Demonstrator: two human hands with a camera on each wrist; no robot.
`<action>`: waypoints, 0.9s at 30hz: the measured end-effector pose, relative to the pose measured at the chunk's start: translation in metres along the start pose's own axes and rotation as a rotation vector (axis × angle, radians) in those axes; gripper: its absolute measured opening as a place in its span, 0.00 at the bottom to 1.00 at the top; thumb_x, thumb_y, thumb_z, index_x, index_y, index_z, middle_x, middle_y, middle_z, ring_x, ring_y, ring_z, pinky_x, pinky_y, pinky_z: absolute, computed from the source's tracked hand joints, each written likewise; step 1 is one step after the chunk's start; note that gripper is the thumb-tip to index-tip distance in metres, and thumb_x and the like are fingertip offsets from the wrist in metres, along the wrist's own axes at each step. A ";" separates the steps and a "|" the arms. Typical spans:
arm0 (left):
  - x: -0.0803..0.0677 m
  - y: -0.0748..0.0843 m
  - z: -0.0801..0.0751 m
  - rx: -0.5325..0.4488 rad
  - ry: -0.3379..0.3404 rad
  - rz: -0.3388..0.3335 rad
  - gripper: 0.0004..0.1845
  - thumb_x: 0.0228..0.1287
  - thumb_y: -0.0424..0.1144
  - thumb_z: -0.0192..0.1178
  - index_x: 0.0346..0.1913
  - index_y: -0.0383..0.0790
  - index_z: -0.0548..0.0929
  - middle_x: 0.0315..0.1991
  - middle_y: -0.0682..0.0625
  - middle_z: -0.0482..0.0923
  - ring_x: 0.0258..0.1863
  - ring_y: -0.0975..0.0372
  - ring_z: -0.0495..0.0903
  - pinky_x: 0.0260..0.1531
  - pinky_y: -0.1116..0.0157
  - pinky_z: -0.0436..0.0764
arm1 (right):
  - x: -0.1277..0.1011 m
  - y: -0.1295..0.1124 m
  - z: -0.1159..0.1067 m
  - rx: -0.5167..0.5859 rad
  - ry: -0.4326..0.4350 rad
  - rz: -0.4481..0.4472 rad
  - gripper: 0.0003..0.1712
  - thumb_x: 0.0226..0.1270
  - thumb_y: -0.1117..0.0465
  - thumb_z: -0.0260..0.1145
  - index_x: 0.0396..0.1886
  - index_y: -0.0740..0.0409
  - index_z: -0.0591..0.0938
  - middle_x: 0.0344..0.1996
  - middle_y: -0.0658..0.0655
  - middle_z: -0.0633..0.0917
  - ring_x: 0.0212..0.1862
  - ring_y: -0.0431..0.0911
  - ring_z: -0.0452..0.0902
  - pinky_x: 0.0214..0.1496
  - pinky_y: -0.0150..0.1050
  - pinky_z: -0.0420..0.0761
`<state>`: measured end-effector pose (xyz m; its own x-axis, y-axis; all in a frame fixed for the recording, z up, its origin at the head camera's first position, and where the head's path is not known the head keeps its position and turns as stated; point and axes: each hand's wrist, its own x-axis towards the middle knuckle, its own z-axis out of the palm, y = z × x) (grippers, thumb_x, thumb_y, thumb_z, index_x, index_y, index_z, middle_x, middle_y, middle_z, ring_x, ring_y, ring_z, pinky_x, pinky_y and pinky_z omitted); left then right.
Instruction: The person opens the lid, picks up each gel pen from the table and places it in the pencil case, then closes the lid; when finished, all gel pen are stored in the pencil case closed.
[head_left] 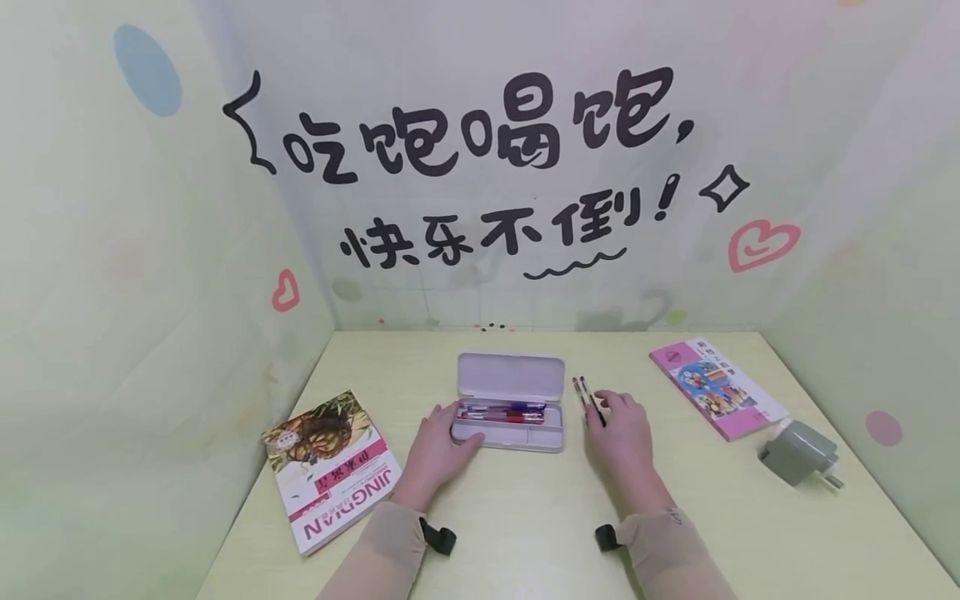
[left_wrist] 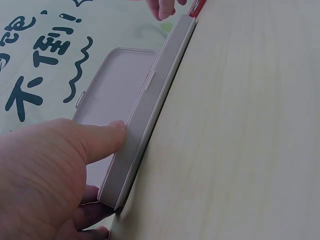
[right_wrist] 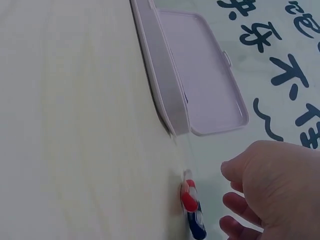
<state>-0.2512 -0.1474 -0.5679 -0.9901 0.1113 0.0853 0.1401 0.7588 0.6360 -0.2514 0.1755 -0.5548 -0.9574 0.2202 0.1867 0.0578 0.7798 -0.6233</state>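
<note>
An open grey-white pencil case [head_left: 510,437] lies at the table's middle with its lid [head_left: 510,377] standing up behind it. Red and blue pens [head_left: 501,411] lie inside. My left hand [head_left: 457,437] holds the case's left end; in the left wrist view the thumb [left_wrist: 107,135] presses the front wall of the case [left_wrist: 150,105] and the fingers curl round the end. Two pens [head_left: 583,393] lie on the table just right of the case. My right hand [head_left: 603,410] sits over their near ends with loosely curled fingers [right_wrist: 235,202], a small gap away from the pens [right_wrist: 192,212].
A book with a red and white cover [head_left: 333,467] lies at the front left. A pink book [head_left: 716,387] lies at the back right, with a grey plug adapter [head_left: 798,452] in front of it. Decorated walls close in the pale table [head_left: 525,517] on three sides.
</note>
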 end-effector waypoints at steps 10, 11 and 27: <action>0.002 -0.003 0.000 0.007 0.003 0.008 0.46 0.73 0.59 0.69 0.83 0.34 0.69 0.81 0.33 0.72 0.86 0.36 0.61 0.89 0.36 0.57 | -0.002 0.016 -0.005 -0.051 -0.040 0.078 0.29 0.79 0.51 0.65 0.69 0.66 0.82 0.59 0.70 0.86 0.62 0.70 0.80 0.65 0.66 0.83; 0.002 -0.003 0.000 0.010 0.002 0.009 0.46 0.73 0.59 0.69 0.83 0.34 0.69 0.81 0.33 0.72 0.86 0.36 0.61 0.89 0.36 0.57 | -0.002 0.018 -0.004 -0.058 -0.044 0.078 0.29 0.79 0.51 0.65 0.68 0.66 0.82 0.59 0.70 0.86 0.61 0.70 0.80 0.65 0.66 0.83; 0.001 0.000 -0.001 0.019 -0.003 -0.002 0.46 0.73 0.59 0.69 0.83 0.34 0.70 0.81 0.34 0.72 0.87 0.37 0.61 0.89 0.37 0.57 | -0.003 0.024 -0.004 -0.093 -0.057 0.091 0.20 0.78 0.53 0.67 0.54 0.65 0.89 0.41 0.64 0.87 0.45 0.59 0.79 0.42 0.48 0.76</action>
<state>-0.2520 -0.1482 -0.5673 -0.9904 0.1113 0.0814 0.1378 0.7711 0.6216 -0.2464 0.1961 -0.5673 -0.9615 0.2605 0.0872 0.1684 0.8096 -0.5623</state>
